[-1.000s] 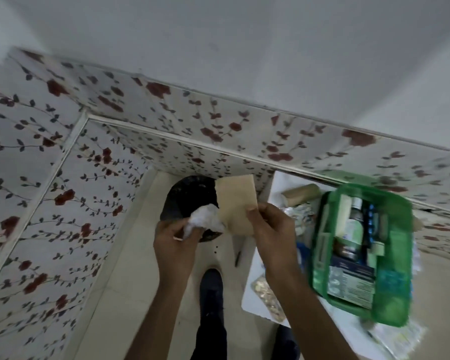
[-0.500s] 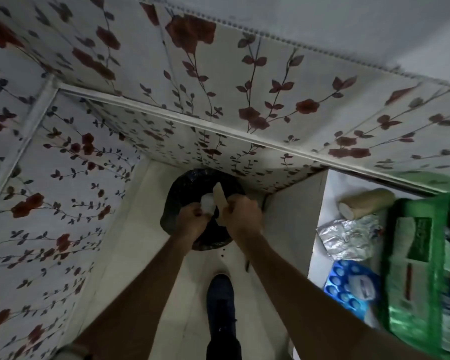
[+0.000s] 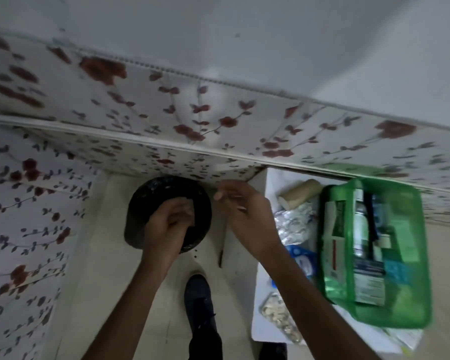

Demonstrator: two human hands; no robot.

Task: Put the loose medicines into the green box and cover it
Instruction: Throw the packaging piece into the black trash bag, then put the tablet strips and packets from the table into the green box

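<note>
Hands over black bin [image 3: 151, 201]: left [image 3: 170, 222] curled, contents unclear, right [image 3: 240, 211] loosely open and empty; best emptied fully, then turned to foil strips [image 3: 292, 224] beside uncovered green box [image 3: 411, 294] on table [image 3: 260, 331].

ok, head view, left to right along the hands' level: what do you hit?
Flowered wall → black bin with left hand over it → right hand → crumpled foil pack on the white table → green box.
</note>
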